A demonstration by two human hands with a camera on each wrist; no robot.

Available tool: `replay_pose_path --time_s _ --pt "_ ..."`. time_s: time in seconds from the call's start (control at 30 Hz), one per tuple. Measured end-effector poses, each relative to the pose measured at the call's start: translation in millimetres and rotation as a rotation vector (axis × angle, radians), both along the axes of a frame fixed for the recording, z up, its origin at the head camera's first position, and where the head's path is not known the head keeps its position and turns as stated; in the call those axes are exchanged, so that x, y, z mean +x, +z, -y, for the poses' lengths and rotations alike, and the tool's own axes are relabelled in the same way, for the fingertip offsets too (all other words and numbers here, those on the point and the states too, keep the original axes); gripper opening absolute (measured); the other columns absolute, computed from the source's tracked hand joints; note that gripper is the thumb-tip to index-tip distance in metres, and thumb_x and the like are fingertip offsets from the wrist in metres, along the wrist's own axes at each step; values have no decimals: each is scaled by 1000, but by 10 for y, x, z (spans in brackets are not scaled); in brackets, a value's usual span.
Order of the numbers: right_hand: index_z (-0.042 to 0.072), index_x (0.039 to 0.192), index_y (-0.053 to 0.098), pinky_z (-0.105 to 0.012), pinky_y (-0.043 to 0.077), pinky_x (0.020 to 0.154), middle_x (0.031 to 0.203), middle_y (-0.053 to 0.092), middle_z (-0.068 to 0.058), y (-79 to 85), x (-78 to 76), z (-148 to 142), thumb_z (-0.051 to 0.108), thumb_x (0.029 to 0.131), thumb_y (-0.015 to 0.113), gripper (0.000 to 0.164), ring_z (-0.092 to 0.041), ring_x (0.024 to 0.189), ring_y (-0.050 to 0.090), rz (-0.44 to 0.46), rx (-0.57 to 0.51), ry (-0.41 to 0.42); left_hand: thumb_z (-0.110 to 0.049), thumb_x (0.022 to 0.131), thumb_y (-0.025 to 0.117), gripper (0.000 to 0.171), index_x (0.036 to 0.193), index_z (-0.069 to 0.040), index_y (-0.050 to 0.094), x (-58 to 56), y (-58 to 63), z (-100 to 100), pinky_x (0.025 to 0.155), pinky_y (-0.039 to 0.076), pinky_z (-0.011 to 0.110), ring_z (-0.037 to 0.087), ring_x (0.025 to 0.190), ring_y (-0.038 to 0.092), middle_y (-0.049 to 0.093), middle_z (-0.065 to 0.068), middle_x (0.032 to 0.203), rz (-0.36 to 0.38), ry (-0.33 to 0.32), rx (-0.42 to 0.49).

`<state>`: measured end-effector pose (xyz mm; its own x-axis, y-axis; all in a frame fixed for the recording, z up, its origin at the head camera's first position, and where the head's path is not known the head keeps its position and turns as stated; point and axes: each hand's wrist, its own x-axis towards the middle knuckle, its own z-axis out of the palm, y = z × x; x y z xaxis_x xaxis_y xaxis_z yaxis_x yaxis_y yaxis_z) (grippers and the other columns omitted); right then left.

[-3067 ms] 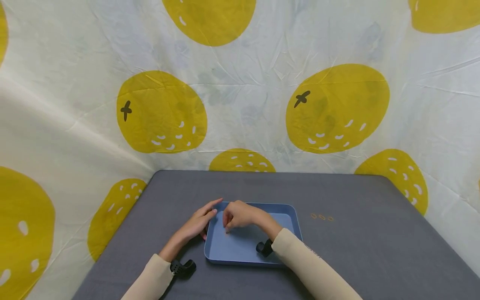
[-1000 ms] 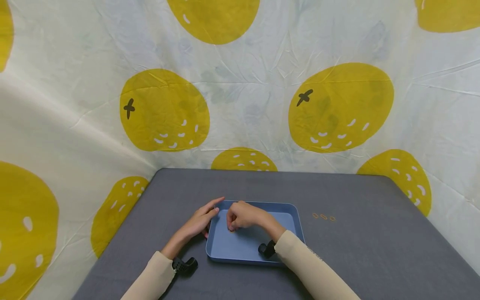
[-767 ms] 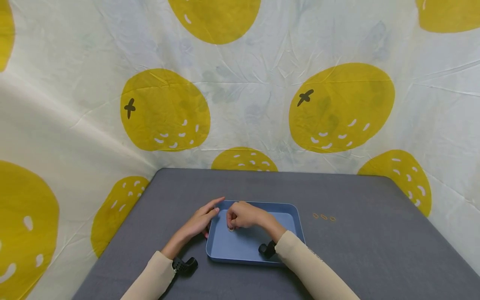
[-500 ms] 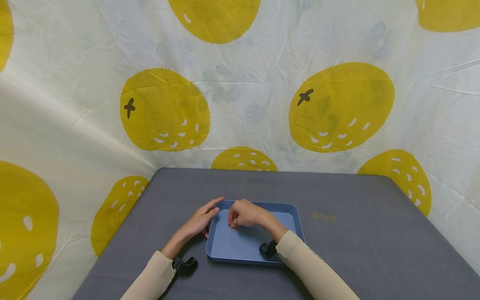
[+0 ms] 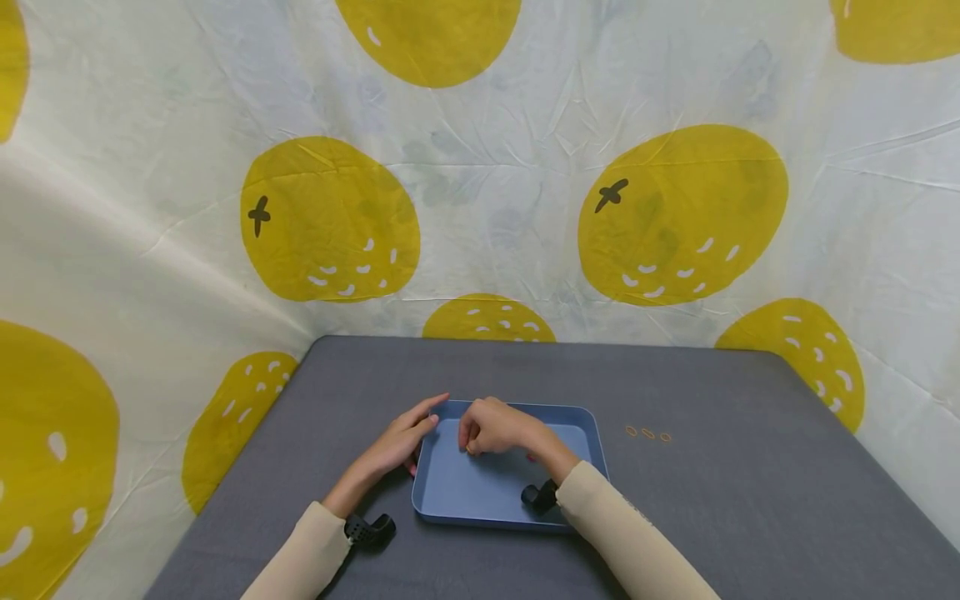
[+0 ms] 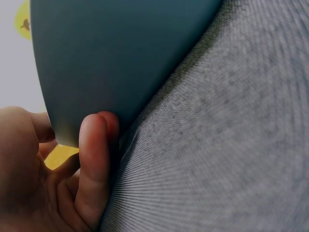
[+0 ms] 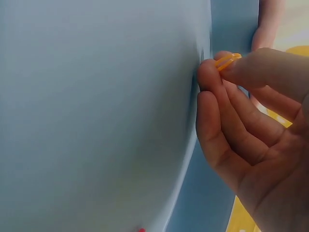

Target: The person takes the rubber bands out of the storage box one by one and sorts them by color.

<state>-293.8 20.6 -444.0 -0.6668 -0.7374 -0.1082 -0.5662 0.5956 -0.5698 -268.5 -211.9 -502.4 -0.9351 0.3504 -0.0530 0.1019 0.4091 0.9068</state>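
Observation:
My right hand is over the left half of a shallow blue tray. Thumb and forefinger pinch a small orange rubber band, seen as a thin loop in the right wrist view; the other fingers curl beside it, close to the tray floor. At the tray's left side, my left hand holds the edge. Its thumb lies at the rim, while fingertips press the outer wall in the left wrist view. A tiny red thing shows in the tray beside the right wrist, its kind too small to tell.
Three thin orange loops lie in a row on the grey cloth-covered table, right of the tray. A white curtain printed with yellow fruit hangs behind the table. Both wrists wear black camera mounts.
My right hand has lifted slightly and shifted a little right, still pinching the rubber band. The tiny red thing has come into view by the wrist. My left hand keeps its place.

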Motion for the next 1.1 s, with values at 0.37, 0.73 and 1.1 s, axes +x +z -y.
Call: replay_pose_path --time_s 0.37,0.73,1.1 --pt "10 81 79 -20 51 57 70 70 4 8 -3 -38 2 90 76 12 -6 60 59 -23 -18 14 -34 112 44 50 161 -29 38 -18 -6 -13 41 54 34 15 45 51 56 13 102 -2 -2 -3" --pt "10 88 78 -20 51 62 79 71 4 68 -11 -86 4 89 75 6 -6 67 58 -41 1 19 -35 112 45 50 161 -29 39 -21 -4 -9 40 53 33 15 46 52 55 16 100 -4 -8 0" --pt "16 77 77 -21 49 58 71 67 8 123 -7 -183 9 89 78 14 -6 62 56 -68 -31 -14 -34 112 45 49 160 -31 39 -20 -23 -5 41 55 35 16 45 53 56 13 99 2 0 0"
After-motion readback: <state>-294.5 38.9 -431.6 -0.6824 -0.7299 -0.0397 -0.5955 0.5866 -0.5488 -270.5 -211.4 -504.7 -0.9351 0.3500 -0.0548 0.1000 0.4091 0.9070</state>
